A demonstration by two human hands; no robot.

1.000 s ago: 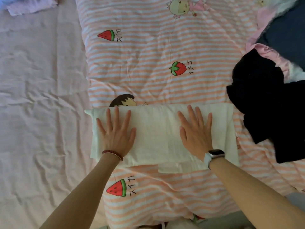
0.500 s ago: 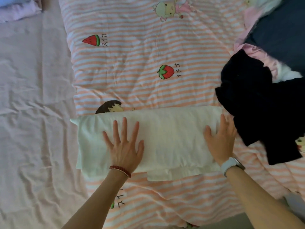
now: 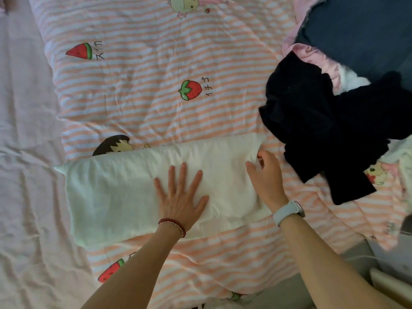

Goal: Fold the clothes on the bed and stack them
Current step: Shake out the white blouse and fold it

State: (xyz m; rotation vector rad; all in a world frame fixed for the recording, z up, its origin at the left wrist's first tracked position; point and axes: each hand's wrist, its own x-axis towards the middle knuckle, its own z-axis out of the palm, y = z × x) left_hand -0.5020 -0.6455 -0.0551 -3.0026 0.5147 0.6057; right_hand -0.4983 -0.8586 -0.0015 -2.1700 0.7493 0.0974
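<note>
A cream white garment point(image 3: 116, 192), folded into a long band, lies across the striped quilt point(image 3: 156, 97). My left hand point(image 3: 180, 197) presses flat on its middle, fingers spread. At the band's right end my right hand point(image 3: 265, 175) curls its fingers and thumb around the edge of the cloth. A black garment point(image 3: 323, 130) lies crumpled just to the right of that hand, apart from the white one.
Behind the black garment sit a pink piece point(image 3: 312, 56), a white piece point(image 3: 354, 81) and dark blue cloth point(image 3: 361, 34). A wrinkled pink sheet point(image 3: 24, 175) covers the bed to the left. The bed's near edge runs along the bottom right.
My right hand slid from the middle of the white garment to its right end and curled onto the edge. My left hand shifted rightward to the middle.
</note>
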